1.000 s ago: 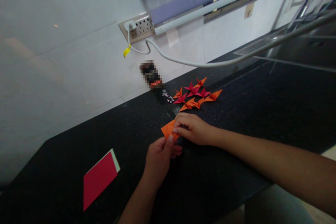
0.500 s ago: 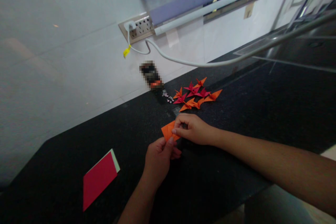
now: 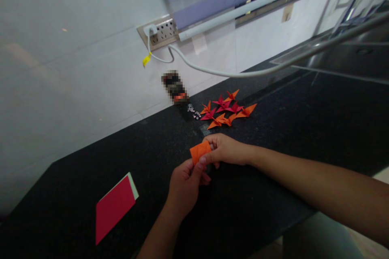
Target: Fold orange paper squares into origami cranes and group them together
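A small folded square of orange origami paper [image 3: 199, 151] is held above the dark counter, crease lines showing on its face. My left hand [image 3: 186, 180] pinches its lower edge, thumb in front. On its right side, my right hand [image 3: 221, 148] grips it between thumb and curled fingers, the two thumbs nearly touching. Beyond my hands, several folded paper cranes [image 3: 223, 105] in orange and red sit in a cluster. To the left lies a stack of red paper [image 3: 115, 209], with a pale sheet edge showing under it.
The black counter [image 3: 75, 178] meets a pale tiled wall. A phone-like blurred item [image 3: 175, 87] leans there, with a charm beside it. A white cable [image 3: 225, 74] runs from a wall socket [image 3: 164, 32] across to the right, above a sink [image 3: 343, 58].
My right hand has shifted its hold from the paper's front to its right edge, its thumb now lower beside the left thumb. The orange paper has turned slightly and moved right.
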`<action>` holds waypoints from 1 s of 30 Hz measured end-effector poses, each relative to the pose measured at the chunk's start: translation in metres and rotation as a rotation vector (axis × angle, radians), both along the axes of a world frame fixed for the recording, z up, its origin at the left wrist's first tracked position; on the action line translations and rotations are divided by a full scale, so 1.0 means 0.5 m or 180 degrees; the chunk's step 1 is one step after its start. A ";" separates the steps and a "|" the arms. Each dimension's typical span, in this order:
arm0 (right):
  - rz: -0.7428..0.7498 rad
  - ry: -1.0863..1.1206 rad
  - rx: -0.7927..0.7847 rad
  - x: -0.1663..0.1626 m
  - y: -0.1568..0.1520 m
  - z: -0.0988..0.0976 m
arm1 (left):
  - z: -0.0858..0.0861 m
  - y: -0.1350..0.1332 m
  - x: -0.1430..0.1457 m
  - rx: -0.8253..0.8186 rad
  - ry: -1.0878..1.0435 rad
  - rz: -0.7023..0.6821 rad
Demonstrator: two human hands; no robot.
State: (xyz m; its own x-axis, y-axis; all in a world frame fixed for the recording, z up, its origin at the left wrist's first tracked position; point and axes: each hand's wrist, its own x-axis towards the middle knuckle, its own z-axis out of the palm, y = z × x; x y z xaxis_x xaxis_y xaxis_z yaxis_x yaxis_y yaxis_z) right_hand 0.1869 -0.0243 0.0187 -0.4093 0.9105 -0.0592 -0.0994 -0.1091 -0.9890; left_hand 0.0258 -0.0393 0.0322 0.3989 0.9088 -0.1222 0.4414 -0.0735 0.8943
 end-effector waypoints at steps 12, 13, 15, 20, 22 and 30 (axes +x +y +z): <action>0.0173 -0.0038 0.0250 0.001 -0.011 0.015 | 0.013 -0.003 -0.003 0.0158 -0.0168 -0.0121; 0.0162 -0.0005 0.0249 0.001 -0.011 0.014 | 0.014 -0.003 -0.003 0.0155 -0.0187 -0.0132; 0.0175 0.0085 0.0223 0.001 -0.011 0.013 | 0.014 -0.003 -0.002 0.0145 -0.0216 -0.0121; 0.0300 0.0296 0.0035 0.001 -0.009 0.007 | 0.020 -0.005 -0.002 0.0071 -0.0277 -0.0098; 0.0335 0.0301 0.0000 0.002 -0.008 0.003 | 0.021 -0.006 -0.003 0.0076 -0.0283 -0.0107; -0.0459 0.0048 0.0391 0.008 0.000 0.011 | 0.006 -0.002 -0.002 -0.0013 -0.0024 -0.0039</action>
State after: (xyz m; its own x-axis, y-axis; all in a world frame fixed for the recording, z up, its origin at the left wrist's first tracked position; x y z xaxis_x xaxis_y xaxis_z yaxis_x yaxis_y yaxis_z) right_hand 0.1910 -0.0244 0.0244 -0.2741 0.9597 0.0612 -0.1203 0.0289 -0.9923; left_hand 0.0247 -0.0402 0.0350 0.4110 0.9033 -0.1229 0.4336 -0.0752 0.8979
